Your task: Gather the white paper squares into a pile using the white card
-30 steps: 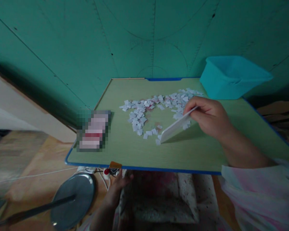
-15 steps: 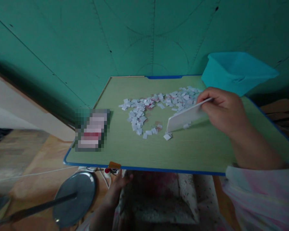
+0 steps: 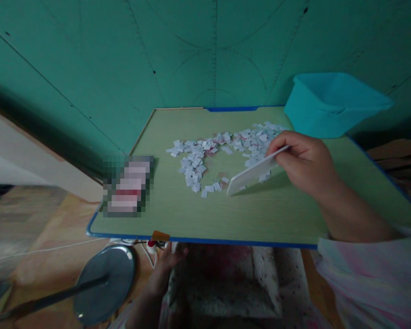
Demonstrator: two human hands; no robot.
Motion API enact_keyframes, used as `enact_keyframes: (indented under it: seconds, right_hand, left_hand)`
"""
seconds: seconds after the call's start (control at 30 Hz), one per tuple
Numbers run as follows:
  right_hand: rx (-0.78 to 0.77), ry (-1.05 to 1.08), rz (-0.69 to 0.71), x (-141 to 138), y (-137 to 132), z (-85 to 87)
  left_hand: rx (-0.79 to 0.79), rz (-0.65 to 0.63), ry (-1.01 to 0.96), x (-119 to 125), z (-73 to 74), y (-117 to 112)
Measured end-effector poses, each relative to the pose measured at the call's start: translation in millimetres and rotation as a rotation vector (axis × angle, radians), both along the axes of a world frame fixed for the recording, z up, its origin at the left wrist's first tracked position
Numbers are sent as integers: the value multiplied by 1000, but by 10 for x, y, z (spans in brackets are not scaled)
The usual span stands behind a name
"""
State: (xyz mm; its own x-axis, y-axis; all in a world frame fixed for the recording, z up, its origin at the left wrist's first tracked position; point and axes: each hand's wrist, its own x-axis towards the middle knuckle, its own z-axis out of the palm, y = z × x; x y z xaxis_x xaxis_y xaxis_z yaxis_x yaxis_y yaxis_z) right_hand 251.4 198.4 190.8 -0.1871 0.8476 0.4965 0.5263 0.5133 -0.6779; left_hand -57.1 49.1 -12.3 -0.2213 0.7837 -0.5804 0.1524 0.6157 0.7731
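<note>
Pinches a tilted white card (image 3: pixel 251 174) in the right hand (image 3: pixel 306 160), right of centre, beside paper scraps (image 3: pixel 194 165); holds the left hand (image 3: pixel 171 259) loosely spread, lower left of centre.

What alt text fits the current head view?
The right hand holds a white card at a slant beside paper scraps on a table. A turquoise bin stands back right; the left hand shows below the table's near edge.

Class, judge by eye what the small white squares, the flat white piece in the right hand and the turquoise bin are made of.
White squares: probably paper, matt; thin, straight-edged, lying in overlapping layers.
Flat white piece: perhaps plastic, smooth; it looks stiff with a rounded corner, though coated card is possible.
Turquoise bin: likely moulded plastic, dull-finished; evenly coloured walls.
</note>
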Motion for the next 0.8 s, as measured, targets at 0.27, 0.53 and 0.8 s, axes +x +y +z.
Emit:
enact_keyframes:
  seconds: [0.27, 0.53, 0.8]
  right_hand:
    - [27, 15, -80, -4, 0, -5]
    - [8, 13, -42, 14, -45, 52]
    - [-41, -57, 51, -12, -67, 76]
  left_hand:
    - [-28, 24, 13, 22, 35, -2]
    - [8, 98, -9, 71, -8, -67]
    - [-73, 47, 2, 92, 29, -78]
